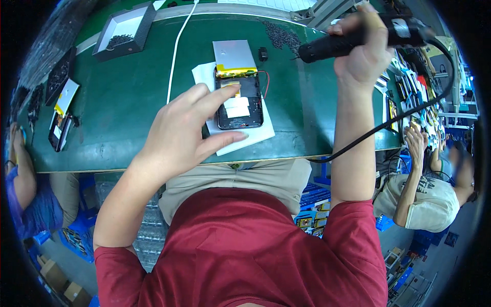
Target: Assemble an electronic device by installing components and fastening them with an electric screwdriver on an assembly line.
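An open black device casing lies on a white pad at the middle of the green table. A silver battery pack with yellow tape rests at its far end, and a thin red wire loops out at its right. My left hand is open over the casing's left side, forefinger reaching onto its inside and thumb by the near left corner. Raised at the right, my right hand grips a black electric screwdriver, its tip pointing left above the table. A small black part sits beside the battery pack.
Small dark screws are heaped at the back. A black cable hangs from the screwdriver past my right forearm; a white cable crosses the table. At left stand an open box and another opened device. Co-workers sit on both sides.
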{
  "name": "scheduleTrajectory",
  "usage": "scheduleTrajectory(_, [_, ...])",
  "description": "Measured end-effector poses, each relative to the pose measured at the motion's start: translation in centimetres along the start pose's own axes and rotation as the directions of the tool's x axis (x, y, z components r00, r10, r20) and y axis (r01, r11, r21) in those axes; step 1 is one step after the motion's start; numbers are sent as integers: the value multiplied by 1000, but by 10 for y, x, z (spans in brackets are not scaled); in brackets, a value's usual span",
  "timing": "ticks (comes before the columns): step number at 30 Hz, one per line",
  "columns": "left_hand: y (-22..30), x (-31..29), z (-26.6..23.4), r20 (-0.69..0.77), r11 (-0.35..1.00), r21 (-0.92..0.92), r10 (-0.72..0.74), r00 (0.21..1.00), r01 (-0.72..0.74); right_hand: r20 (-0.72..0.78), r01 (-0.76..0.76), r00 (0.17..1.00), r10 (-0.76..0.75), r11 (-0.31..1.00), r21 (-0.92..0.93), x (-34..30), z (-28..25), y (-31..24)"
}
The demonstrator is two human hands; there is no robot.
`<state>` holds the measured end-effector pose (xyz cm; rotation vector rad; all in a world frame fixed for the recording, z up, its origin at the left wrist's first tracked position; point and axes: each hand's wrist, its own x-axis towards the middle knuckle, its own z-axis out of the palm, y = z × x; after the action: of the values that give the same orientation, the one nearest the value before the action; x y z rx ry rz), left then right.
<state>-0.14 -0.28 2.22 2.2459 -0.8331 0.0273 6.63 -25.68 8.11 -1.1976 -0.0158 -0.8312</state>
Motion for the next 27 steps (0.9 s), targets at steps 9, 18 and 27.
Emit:
scheduleTrajectory(9, [-6, 49, 10, -277, 957, -92, 241, 930, -276, 664, -274, 747, 36, 926, 258, -8, -20, -48])
scheduleTrajectory(18, [-12, 34, -2, -291, 938, -201, 219, 931, -284, 706, -312, 704, -80, 858, 408, -25, 2, -44])
scheduleTrajectory(27, [-21, 26, -3, -316, 925, -197, 255, 914, -326, 596, -210, 801, -52, 908, 362, -43, 15, -44])
